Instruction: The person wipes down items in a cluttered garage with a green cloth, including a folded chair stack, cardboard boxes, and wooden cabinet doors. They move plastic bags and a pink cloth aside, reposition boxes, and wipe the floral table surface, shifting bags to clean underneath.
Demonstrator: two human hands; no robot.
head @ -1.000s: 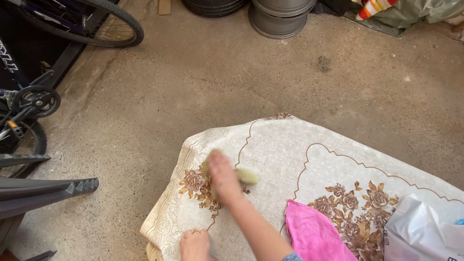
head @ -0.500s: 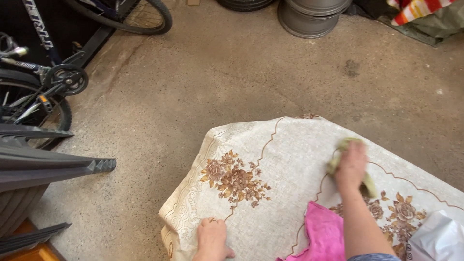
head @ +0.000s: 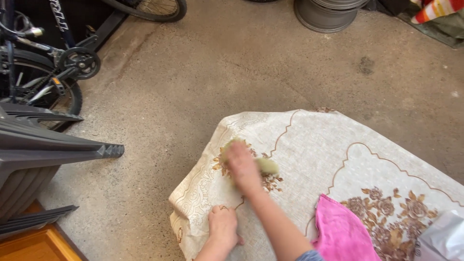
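Nearest, left hand [head: 223,227] pressed flat and open on the near edge of the patterned tablecloth [head: 314,145], gripping nothing. Just beyond, right hand [head: 241,164] clenched over a yellow-green sponge [head: 267,166] on the floral print, forearm outstretched. Probably light, soft, squashy; best grasped across its top.

Single head view, worn high and tilted steeply down and forward, so it looks over the person's own arms onto the table [head: 309,145] with its patterned cloth, close at the bottom of the frame. Beyond the table it takes in the concrete floor [head: 232,72], with a bicycle [head: 53,63] at the upper left edge and stacked chairs [head: 34,154] at left, farther off
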